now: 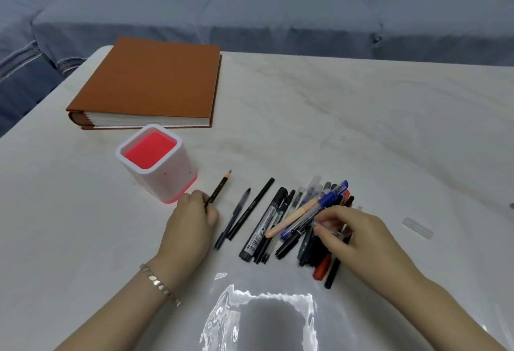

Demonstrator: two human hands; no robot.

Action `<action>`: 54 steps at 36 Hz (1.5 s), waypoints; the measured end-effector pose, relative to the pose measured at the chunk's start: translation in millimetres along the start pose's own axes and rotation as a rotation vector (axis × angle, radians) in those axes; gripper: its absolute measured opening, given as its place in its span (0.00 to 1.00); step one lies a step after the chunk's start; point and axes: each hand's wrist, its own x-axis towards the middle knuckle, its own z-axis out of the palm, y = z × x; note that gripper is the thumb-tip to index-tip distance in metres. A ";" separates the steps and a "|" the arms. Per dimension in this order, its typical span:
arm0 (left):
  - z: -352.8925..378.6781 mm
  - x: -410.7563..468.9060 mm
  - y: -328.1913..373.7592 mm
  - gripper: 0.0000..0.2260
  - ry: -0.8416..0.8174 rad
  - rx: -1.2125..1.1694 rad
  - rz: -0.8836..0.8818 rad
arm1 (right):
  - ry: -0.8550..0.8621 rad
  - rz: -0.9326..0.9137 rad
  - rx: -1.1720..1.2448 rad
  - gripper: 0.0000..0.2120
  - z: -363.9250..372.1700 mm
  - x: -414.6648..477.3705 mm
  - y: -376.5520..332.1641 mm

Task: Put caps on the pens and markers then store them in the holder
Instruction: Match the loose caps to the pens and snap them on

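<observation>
You've got no legible text: the black marker has a barcode label, print too blurred to read.

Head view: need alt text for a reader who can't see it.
A person's left hand grips a pencil by its lower end beside a white holder with a red inside, while the right hand reaches into a loose pile of pens and markers on a pale table. A brown album lies behind the holder.
</observation>
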 end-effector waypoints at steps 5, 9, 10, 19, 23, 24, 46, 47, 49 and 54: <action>-13.6 -14.2 32.2 0.04 -0.070 -0.258 0.131 | 0.066 0.022 0.265 0.12 -3.0 -1.1 -5.5; -21.8 -26.5 51.9 0.05 -0.173 -0.423 0.257 | 0.158 0.055 0.433 0.03 -6.3 -1.5 -4.0; -22.6 -28.4 54.3 0.05 -0.197 -0.441 0.285 | 0.185 0.057 0.497 0.02 -8.6 -2.1 -5.8; -23.9 -37.5 69.4 0.06 -0.207 -0.424 0.440 | 0.308 -0.012 0.599 0.04 -29.0 -9.7 -9.4; -22.3 -38.9 69.5 0.10 -0.200 -0.393 0.467 | 0.290 0.006 0.523 0.07 -31.4 -11.8 -5.4; -22.1 -39.3 69.5 0.10 -0.198 -0.386 0.473 | 0.281 0.008 0.508 0.07 -31.4 -12.4 -4.9; -23.4 -42.8 78.4 0.10 -0.126 -0.212 0.588 | 0.254 -0.104 0.253 0.11 -33.0 -15.2 3.3; -23.2 -42.9 79.6 0.10 -0.128 -0.212 0.602 | 0.250 -0.106 0.259 0.11 -32.7 -15.0 2.8; -22.8 -43.4 82.6 0.09 -0.133 -0.211 0.637 | 0.230 -0.111 0.275 0.10 -32.0 -15.2 0.5; -20.0 -42.1 92.2 0.09 -0.083 -0.175 0.761 | 0.145 -0.112 0.358 0.08 -27.7 -18.0 -5.2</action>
